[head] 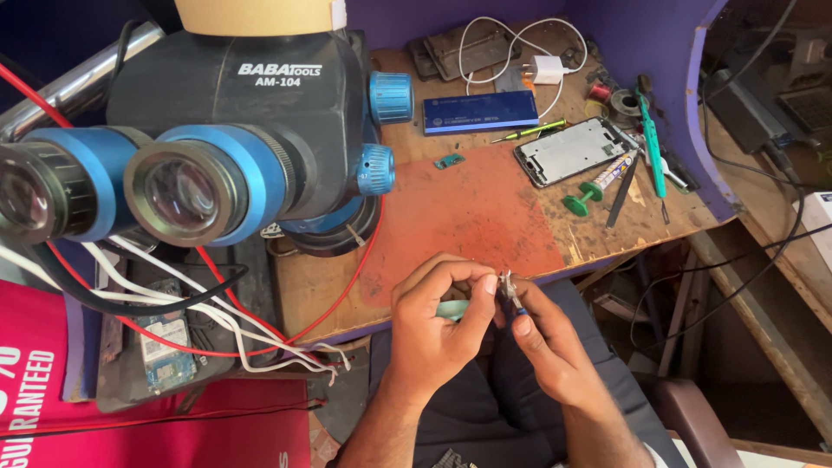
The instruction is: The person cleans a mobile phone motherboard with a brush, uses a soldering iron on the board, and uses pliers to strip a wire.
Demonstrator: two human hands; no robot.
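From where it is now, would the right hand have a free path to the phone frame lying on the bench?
Probably yes. The right hand holds a small metal tool below the bench edge, and the red mat between it and the phone frame looks bare, though the hand is occupied.

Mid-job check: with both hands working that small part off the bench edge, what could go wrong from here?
1. The left hand and right hand pinch the small metal tool and a pale part over the lap, past the bench edge; anything dropped probably falls to the floor.
2. The microscope and its red and white wires sit near the left arm; a snag seems possible.
3. The open phone frame lies exposed among loose tools.
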